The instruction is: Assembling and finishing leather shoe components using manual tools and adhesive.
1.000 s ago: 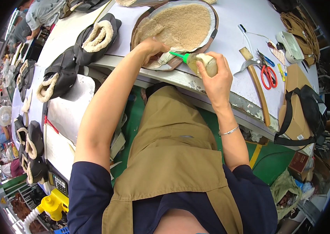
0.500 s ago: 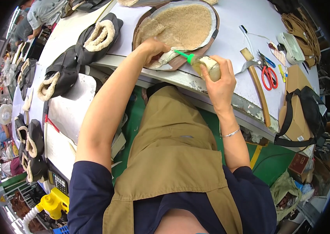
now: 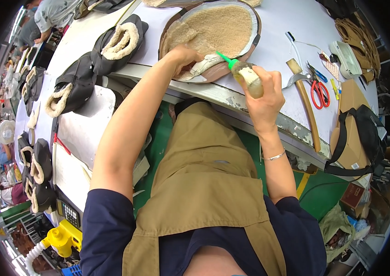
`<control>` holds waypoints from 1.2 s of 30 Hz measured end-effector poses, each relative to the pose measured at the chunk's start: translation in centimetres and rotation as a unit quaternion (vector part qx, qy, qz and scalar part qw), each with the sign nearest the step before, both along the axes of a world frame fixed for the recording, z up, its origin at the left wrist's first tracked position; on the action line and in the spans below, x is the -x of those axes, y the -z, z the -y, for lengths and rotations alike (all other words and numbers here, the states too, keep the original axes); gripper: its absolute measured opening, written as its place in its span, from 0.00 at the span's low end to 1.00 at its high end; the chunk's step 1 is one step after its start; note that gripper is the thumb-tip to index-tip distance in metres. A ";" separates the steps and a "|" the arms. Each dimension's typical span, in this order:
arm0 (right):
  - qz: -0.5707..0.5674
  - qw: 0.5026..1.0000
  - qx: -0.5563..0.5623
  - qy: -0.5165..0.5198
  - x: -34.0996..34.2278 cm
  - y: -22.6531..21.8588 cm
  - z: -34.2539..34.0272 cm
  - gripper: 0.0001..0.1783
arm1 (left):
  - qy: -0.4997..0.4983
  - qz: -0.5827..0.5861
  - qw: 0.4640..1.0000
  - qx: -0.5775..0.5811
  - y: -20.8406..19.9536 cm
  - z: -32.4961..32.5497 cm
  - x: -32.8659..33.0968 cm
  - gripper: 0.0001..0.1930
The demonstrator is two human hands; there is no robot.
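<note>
Worktop (image 3: 273,39): pale, spanning 10 to 2 o'clock.
Fleece-lined piece (image 3: 222,27): 12 o'clock, on worktop.
Right hand (image 3: 269,94): 2 o'clock, closed around bottle.
Left hand (image 3: 186,57): 12 o'clock, fingers bent at the piece's near side; grip cannot be told.
Bottle (image 3: 249,77): 1 o'clock, tilted.
Nozzle (image 3: 226,59): green, directed toward piece.

two hands (image 3: 186,57) (image 3: 268,94), one bottle (image 3: 249,77), one hammer (image 3: 305,102), seemingly six-plus shoes (image 3: 74,83)
</note>
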State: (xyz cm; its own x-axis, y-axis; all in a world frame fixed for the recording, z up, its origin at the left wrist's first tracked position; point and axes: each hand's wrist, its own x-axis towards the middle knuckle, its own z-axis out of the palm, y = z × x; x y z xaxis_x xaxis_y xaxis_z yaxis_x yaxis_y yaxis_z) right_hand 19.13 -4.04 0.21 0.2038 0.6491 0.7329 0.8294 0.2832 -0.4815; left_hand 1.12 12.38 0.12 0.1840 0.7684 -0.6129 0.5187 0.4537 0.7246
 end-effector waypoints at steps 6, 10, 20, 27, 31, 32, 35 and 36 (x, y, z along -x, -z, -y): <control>-0.091 0.991 0.075 -0.057 0.9 0.8 1.1 0.19 | 0.011 -0.005 1.000 -0.003 -0.3 0.2 0.0 0.10; -0.261 0.945 0.174 -0.095 0.5 0.7 1.2 0.18 | -0.001 0.000 1.000 -0.013 -0.5 0.5 0.2 0.11; -0.224 0.960 0.146 -0.078 0.6 0.1 0.1 0.17 | 0.002 0.006 1.000 -0.013 -0.1 0.4 0.3 0.12; -0.262 0.940 0.183 -0.121 0.7 0.2 0.4 0.16 | 0.009 0.000 1.000 -0.027 0.0 0.4 0.2 0.12; -0.261 0.938 0.197 -0.116 0.8 -0.2 0.7 0.16 | 0.002 -0.008 1.000 -0.021 0.1 0.4 0.2 0.10; -0.275 0.925 0.222 -0.140 0.9 -0.5 0.9 0.15 | 0.001 -0.013 1.000 -0.024 0.3 0.4 0.3 0.09; -0.198 0.952 0.215 -0.091 0.0 -1.2 0.7 0.16 | 0.001 0.031 0.998 -0.060 0.8 1.1 0.4 0.09; -0.199 0.952 0.216 -0.090 0.0 -1.3 0.5 0.16 | 0.003 0.031 0.998 -0.059 0.9 1.4 0.4 0.09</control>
